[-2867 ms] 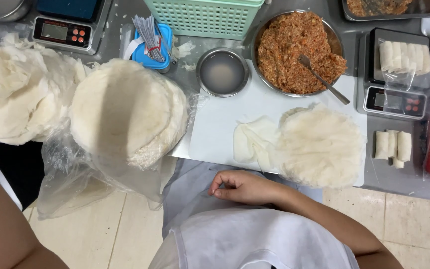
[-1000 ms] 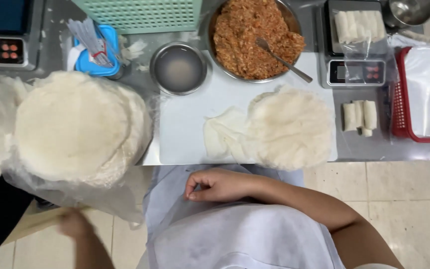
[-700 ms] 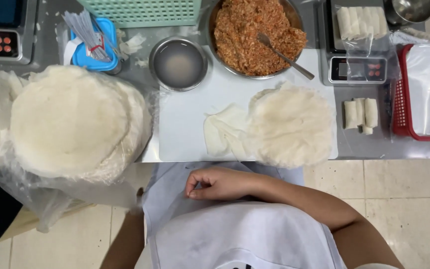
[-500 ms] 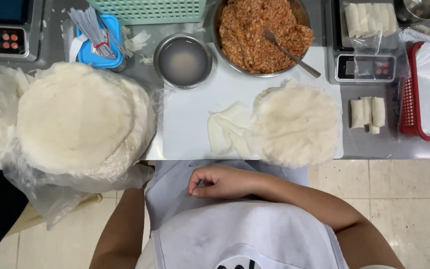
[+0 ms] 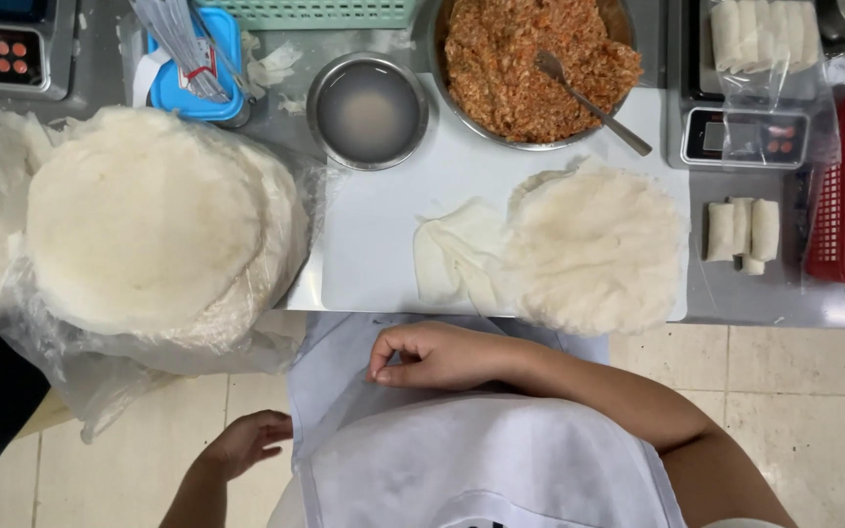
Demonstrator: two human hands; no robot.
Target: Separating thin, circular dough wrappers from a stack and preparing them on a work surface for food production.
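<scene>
Seen from above, the person's right hand (image 5: 434, 356) rests against the pale blue-white cloth apron (image 5: 462, 450) at the waist, just below the table edge, fingers curled with thumb and forefinger pinching a fold of the fabric. The left hand (image 5: 246, 442) hangs lower at the apron's left edge, fingers loosely bent and touching or nearly touching the cloth; it holds nothing that can be seen.

Just above the right hand, on a white cutting board (image 5: 383, 215), lies a round stack of thin, lacy white wrappers (image 5: 594, 244), with a folded, peeled-off wrapper (image 5: 457, 254) beside it. Behind them stand a small steel bowl of cloudy liquid (image 5: 368, 110) and a large steel bowl of orange-brown minced filling (image 5: 530, 61) with a metal spoon (image 5: 589, 100) resting in it. To the right, three finished white rolls (image 5: 741, 233) lie on the steel table (image 5: 784, 303) below a digital scale (image 5: 747, 137). To the left, a big stack of wrappers sits in clear plastic (image 5: 154, 225).

Straightening the apron seems to be the work in hand; it would go best with both hands pulling the fabric flat and even, away from the wrappers overhanging the board's near edge.
</scene>
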